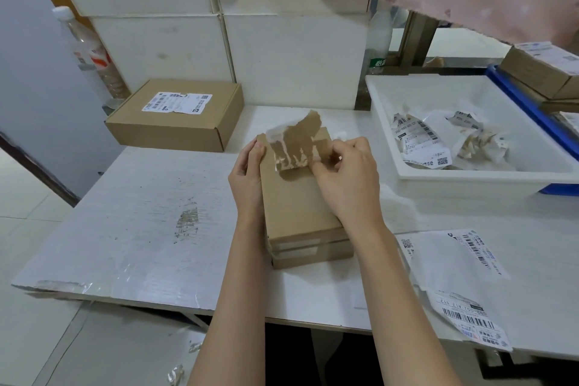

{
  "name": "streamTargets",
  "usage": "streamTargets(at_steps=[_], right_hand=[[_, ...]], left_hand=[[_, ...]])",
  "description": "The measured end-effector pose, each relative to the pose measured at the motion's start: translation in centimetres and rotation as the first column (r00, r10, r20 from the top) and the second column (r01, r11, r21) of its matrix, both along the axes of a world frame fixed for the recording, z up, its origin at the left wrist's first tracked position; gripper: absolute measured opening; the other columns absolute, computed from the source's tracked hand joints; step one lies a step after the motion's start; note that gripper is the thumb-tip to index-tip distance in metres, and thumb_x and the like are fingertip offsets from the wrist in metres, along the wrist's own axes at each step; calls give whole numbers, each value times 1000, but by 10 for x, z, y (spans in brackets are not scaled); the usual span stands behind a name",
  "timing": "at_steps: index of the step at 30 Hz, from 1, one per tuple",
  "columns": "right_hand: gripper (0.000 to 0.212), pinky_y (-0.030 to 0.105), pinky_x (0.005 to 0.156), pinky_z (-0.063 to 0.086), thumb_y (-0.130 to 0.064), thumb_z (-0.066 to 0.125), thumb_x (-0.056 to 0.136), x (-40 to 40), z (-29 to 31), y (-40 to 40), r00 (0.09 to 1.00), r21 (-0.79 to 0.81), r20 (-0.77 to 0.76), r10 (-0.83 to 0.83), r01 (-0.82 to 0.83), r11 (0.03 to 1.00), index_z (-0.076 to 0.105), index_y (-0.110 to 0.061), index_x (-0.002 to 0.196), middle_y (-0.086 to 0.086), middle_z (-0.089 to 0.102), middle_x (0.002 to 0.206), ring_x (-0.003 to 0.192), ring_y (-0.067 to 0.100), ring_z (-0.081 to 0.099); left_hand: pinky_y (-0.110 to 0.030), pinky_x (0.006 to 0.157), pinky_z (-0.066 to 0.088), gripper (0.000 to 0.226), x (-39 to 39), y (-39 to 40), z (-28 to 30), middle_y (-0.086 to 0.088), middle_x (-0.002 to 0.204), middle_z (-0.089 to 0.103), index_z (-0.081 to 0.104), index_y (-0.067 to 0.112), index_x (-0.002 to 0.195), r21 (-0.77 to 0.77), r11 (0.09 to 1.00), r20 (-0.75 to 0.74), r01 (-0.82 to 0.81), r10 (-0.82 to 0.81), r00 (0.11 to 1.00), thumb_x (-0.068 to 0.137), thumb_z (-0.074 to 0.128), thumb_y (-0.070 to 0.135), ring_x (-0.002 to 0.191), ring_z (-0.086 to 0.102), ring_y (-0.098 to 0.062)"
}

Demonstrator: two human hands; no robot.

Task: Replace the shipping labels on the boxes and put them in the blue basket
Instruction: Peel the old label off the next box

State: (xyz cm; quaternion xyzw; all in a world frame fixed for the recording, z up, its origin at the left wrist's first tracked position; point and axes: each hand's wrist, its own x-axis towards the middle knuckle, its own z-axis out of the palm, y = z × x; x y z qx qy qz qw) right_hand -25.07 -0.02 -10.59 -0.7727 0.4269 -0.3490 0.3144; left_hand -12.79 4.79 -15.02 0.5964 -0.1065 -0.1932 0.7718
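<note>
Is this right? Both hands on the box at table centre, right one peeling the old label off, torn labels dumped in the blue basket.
Not quite. The head view shows the torn labels lying in the white tray, not the blue basket. The rest holds: the left hand steadies the box and the right hand peels the old label.

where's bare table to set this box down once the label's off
Widest bare stretch: the table left of the held box, in front of the labelled box. Crowded right: white tray of torn labels, blue basket, new label sheets.
</note>
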Motion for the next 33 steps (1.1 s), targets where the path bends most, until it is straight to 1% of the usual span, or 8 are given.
streamTargets(at_steps=[4, 10, 13, 15, 18, 24, 29, 33], right_hand=[[11, 27, 68, 36, -24, 64, 90, 2, -2, -3, 997, -21, -80, 3, -4, 1000, 56, -20, 83, -7, 40, 98, 88, 16, 53], [15, 28, 71, 37, -27, 64, 91, -1, 6, -11, 986, 19, -146, 81, -79, 997, 55, -22, 81, -4, 45, 99, 89, 17, 53], [25, 28, 67, 34, -29, 68, 87, -4, 16, -22, 968, 104, -186, 171, -154, 983, 50, -22, 70, -4, 52, 81, 82, 16, 48], [31, 29, 61, 34, -29, 69, 85, -2, 17, -22, 976, 118, -167, 143, -124, 985, 47, -22, 64, -7, 48, 66, 77, 16, 47], [33, 28, 53, 31, -28, 64, 87, 4, 11, -12, 989, 60, -147, 29, -21, 998, 45, -19, 63, -5, 47, 62, 71, 20, 48], [34, 34, 59, 29, -34, 57, 94, 5, 12, -10, 995, 101, -92, -36, 46, 994, 46, -16, 66, -5, 49, 66, 76, 26, 48], [29, 26, 60, 34, -31, 64, 87, 0, 12, -12, 999, 190, -16, 39, -35, 981, 50, -14, 68, -5, 50, 63, 68, 17, 46], [31, 29, 58, 32, -25, 68, 87, 1, 9, -12, 985, 242, 171, 30, -71, 968, 50, -16, 63, -4, 48, 62, 59, 11, 40]], left_hand=[[-5, 64, 45, 29, 0, -1, -1, 7, 100, 66, 65, -3, 121, 0, 1000, 4, -3, 3, 1000, 98, 56, 13, 70, 60, 16], [-6, 69, 47, 29, -2, 2, 3, 13, 99, 68, 68, 5, 122, -15, 1000, -18, 9, -9, 1000, 97, 60, 17, 78, 63, 15], [-5, 67, 47, 29, -3, 3, 5, 13, 98, 68, 67, 5, 122, -23, 1000, -29, 0, -1, 1000, 96, 60, 17, 76, 63, 15], [-7, 68, 49, 29, -4, 3, 7, 6, 103, 71, 68, 4, 121, -20, 1000, -37, -5, 4, 999, 96, 60, 16, 78, 64, 11], [-11, 73, 52, 30, -3, 3, 9, -8, 118, 70, 68, 3, 121, -15, 1000, -50, -6, 5, 999, 96, 61, 17, 84, 64, 0], [-9, 78, 50, 29, -5, 5, 12, -1, 115, 68, 66, 6, 123, -2, 1000, -40, -8, 8, 999, 96, 59, 14, 94, 62, -3], [-7, 70, 50, 31, -3, 4, 12, -8, 121, 68, 67, 3, 123, 23, 1000, -37, -6, 7, 999, 97, 59, 17, 94, 63, -6], [-8, 71, 51, 32, 0, 7, 15, -4, 123, 68, 68, 8, 123, 64, 997, -52, 40, -37, 998, 94, 64, 21, 102, 65, -10]])
